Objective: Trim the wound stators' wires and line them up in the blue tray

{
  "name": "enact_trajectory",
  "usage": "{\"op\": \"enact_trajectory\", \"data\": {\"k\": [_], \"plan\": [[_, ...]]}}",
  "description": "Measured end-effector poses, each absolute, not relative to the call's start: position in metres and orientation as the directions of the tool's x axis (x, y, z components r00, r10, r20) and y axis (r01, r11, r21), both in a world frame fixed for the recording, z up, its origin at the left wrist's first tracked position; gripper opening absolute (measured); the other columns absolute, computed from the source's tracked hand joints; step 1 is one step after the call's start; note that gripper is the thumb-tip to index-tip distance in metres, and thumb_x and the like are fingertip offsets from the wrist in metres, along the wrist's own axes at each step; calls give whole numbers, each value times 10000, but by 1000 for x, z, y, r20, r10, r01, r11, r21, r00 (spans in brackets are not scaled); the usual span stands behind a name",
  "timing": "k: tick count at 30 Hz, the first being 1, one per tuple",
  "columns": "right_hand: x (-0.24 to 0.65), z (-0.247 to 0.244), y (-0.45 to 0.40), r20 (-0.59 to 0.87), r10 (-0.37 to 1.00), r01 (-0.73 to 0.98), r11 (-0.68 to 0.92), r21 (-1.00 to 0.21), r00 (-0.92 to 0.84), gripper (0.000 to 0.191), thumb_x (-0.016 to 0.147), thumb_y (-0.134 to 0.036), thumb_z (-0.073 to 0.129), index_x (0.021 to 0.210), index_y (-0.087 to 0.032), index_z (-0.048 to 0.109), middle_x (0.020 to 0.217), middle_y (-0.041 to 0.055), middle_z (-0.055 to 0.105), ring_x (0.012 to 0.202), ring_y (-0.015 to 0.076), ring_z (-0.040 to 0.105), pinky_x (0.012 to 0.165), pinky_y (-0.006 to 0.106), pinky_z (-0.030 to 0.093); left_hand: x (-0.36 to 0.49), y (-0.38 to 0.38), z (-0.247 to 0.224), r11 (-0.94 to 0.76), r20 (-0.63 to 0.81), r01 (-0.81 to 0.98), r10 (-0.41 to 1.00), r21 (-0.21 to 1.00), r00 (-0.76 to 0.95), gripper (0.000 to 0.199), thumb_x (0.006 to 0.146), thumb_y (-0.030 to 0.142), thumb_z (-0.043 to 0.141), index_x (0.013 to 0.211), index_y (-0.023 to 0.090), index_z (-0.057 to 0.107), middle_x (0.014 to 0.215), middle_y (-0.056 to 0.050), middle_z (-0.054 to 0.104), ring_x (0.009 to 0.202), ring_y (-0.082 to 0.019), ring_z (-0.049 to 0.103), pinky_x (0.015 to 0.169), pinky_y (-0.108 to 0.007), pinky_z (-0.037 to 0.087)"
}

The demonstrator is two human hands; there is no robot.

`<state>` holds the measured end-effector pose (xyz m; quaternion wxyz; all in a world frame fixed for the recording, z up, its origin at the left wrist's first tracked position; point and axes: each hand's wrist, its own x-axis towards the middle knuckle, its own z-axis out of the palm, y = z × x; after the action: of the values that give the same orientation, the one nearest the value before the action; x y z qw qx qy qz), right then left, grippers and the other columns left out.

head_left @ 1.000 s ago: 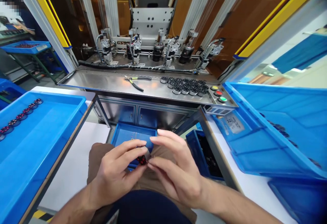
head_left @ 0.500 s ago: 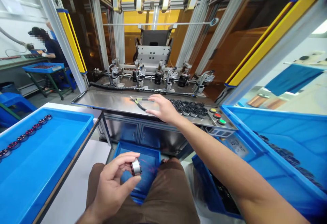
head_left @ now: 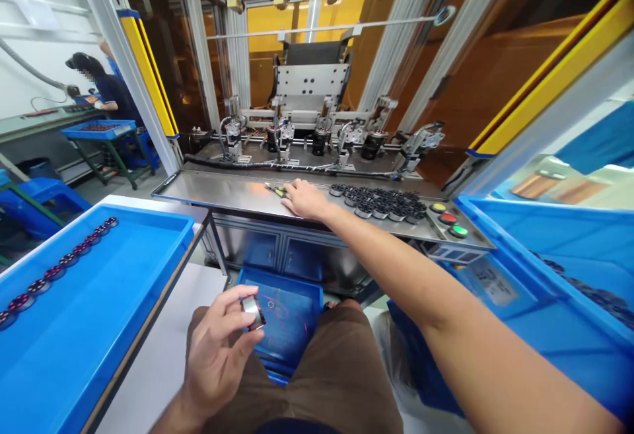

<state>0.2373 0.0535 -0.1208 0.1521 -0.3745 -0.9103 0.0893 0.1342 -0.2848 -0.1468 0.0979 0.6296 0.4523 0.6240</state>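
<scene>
In my left hand (head_left: 218,341), raised above my lap, a small motor stator (head_left: 253,312) with a silver outer wall and a dark red-black edge is pinched between thumb and fingers. My right hand (head_left: 304,200) is stretched forward to the metal ledge. Its fingers are closed over the handles of a pair of pliers (head_left: 278,191) with yellow-green and black grips; the jaws point left and the palm hides most of the handles. Right of that hand lies a cluster of black ring-shaped parts (head_left: 379,203) on the ledge.
A blue tray (head_left: 148,269) at the left carries a row of stators. Below the ledge sits a blue bin (head_left: 292,302) with wire scraps. Push buttons (head_left: 448,218) and a large blue crate (head_left: 559,236) are at the right. Machine fixtures (head_left: 321,137) stand behind; a person (head_left: 116,97) works far left.
My right hand has closed from spread fingers onto the plier handles. My left hand has tilted the stator and shifted slightly left in view. The camera view has moved a little.
</scene>
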Motion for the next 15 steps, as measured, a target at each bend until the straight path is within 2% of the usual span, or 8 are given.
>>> {"op": "enact_trajectory", "data": {"k": [4,6,8,10,13,15], "plan": [[243,-118,57,200,738,621,657,-428,-644,353,946,-355,639,1234,-152,606,1329,114,581,1203,273,573,1022,512,478,140,-283,-144,-529,693,510,691,678,-205,326,854,82,684,1132,252,678,1272,-118,672,1162,-264,656,911,-418,584],[247,-111,59,197,762,582,610,-537,-617,323,954,-378,626,1185,-152,623,1249,98,623,1125,245,612,977,478,508,143,-283,-143,-531,692,505,692,681,-205,344,852,76,683,1149,250,667,1271,-121,667,1165,-263,649,909,-418,580],[254,-102,59,192,779,507,551,-662,-596,339,991,-441,540,1099,-136,640,1084,81,671,982,217,659,886,423,546,146,-284,-143,-546,699,499,690,673,-188,385,852,69,681,1189,251,644,1279,-122,657,1180,-265,636,926,-431,568],[266,-95,52,190,787,393,483,-783,-587,479,1031,-522,364,1065,-123,625,943,81,675,827,196,682,773,370,568,149,-284,-143,-553,704,500,688,666,-178,393,855,80,685,1204,252,636,1277,-121,655,1177,-267,637,945,-448,557],[295,-100,16,196,780,204,381,-902,-594,638,1022,-594,123,1198,-147,544,966,112,667,710,177,684,668,339,574,153,-285,-143,-536,684,484,702,692,-201,393,853,78,687,1201,253,640,1276,-121,654,1176,-272,640,952,-453,557],[318,-116,-28,199,762,98,325,-941,-617,649,1004,-623,100,1296,-185,480,1042,125,662,726,186,682,661,353,577,156,-284,-143,-524,654,437,721,731,-229,419,847,51,679,1212,253,635,1279,-122,646,1192,-275,631,942,-441,568]]}}
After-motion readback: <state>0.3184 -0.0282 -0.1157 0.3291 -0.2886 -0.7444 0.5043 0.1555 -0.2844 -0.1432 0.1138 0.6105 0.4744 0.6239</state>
